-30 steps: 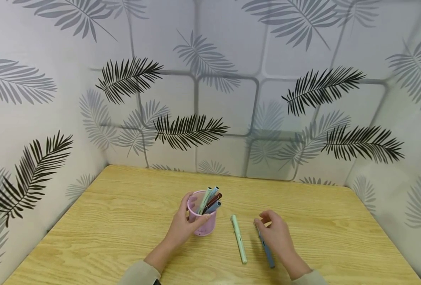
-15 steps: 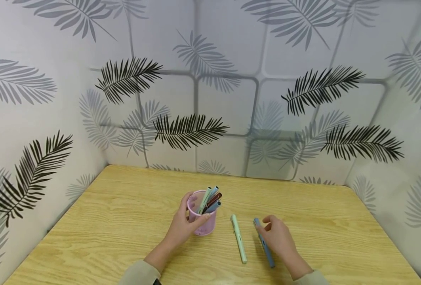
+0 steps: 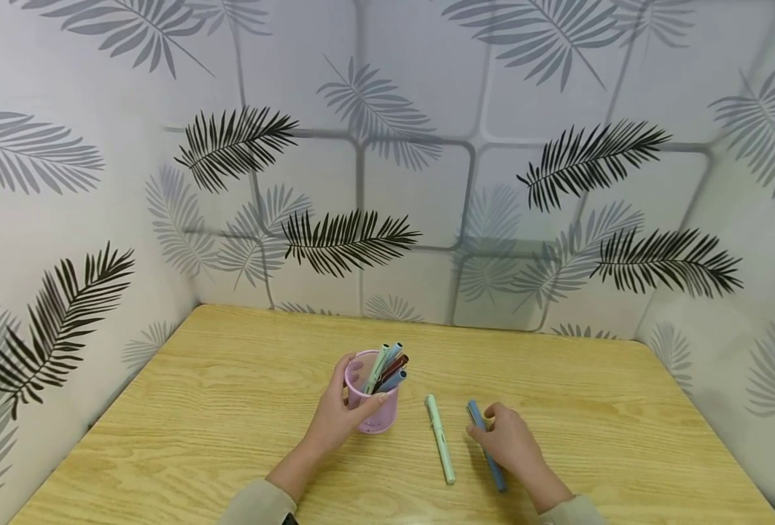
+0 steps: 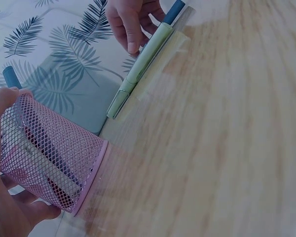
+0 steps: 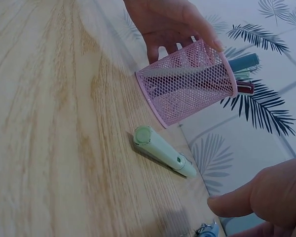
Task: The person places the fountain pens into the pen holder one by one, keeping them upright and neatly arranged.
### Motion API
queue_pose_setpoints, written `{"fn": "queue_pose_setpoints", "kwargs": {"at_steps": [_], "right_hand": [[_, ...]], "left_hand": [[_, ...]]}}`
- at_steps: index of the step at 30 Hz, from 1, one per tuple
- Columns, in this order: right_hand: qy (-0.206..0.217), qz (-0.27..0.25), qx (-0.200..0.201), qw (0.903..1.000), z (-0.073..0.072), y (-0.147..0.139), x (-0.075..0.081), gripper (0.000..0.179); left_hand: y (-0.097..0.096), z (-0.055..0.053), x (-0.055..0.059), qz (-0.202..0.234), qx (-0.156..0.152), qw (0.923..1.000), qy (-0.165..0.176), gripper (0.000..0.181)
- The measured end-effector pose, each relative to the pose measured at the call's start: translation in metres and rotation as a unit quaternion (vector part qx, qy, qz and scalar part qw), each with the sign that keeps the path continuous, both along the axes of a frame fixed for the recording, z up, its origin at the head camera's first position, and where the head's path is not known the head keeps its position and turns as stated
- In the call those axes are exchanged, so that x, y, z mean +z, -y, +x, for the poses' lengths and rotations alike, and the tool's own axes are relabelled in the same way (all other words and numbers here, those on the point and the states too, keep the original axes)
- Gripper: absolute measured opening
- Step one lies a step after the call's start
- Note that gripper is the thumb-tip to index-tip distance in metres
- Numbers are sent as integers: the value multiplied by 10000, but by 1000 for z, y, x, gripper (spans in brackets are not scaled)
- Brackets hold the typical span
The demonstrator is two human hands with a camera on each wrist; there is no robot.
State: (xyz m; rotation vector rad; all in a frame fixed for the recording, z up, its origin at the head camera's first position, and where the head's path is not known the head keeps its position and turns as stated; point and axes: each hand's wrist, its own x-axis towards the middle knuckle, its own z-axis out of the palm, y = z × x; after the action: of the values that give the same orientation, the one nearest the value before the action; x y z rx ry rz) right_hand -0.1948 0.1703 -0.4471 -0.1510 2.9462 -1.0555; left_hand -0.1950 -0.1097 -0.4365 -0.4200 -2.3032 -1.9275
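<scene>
My left hand holds a pink mesh pen holder upright on the table, thumb on the near side and fingers round the back. Several pens stand in it: light green, blue and dark red. To its right lies a light green pen, untouched. Farther right, a blue pen lies on the table, partly covered by my right hand. In the right wrist view the thumb is extended, apart from the fingers, beside the blue pen's clip end. No grip on that pen shows.
The wood-grain table carries these things. Behind and at both sides stand pale walls printed with leaves. Bare wood lies left of the holder and right of my right hand.
My right hand has drawn back slightly from the blue pen's far end, uncovering more of its cap. The pen has hardly moved. My left hand and the pen holder stay put.
</scene>
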Motion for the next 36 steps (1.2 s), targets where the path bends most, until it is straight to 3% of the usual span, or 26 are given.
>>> {"fn": "queue_pose_setpoints", "kwargs": {"at_steps": [14, 26, 33, 36], "right_hand": [[-115, 170, 58, 9998, -1, 3, -3, 31], [189, 381, -38, 9991, -4, 2, -5, 24], [230, 395, -63, 9989, -4, 2, -2, 23], [187, 329, -75, 9993, -4, 2, -1, 23]], "left_hand": [[1, -1, -2, -34, 15, 10000, -22, 81], [1, 0, 0, -132, 23, 9999, -94, 77], [2, -18, -25, -72, 73, 9999, -81, 80], [3, -20, -29, -71, 113, 9999, -95, 80]]}}
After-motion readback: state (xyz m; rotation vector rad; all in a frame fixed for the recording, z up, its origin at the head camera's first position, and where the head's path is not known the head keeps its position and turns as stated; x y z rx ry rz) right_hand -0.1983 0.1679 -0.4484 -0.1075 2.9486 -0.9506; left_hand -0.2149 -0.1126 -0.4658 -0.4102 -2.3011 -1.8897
